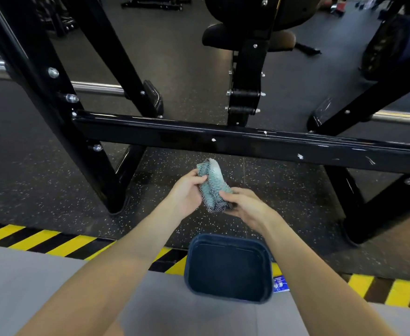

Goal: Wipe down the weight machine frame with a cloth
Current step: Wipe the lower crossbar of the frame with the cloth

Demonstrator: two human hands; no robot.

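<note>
A folded grey-green cloth [213, 186] with a dark patterned edge and a whitish patch at its top is held between both hands. My left hand [187, 192] grips its left side with the thumb on top. My right hand [243, 204] grips its lower end. The hands are a short way in front of and below the glossy black horizontal bar [223, 139] of the weight machine frame. That bar carries a few white specks. Black slanted uprights [53, 98] join it at the left.
A dark blue rectangular bin [228, 267] stands on the floor just below my hands, with a blue label beside it. A yellow-and-black hazard strip [29, 238] runs across the floor. A chrome rod [97, 87] and a padded seat [216, 35] lie behind the frame.
</note>
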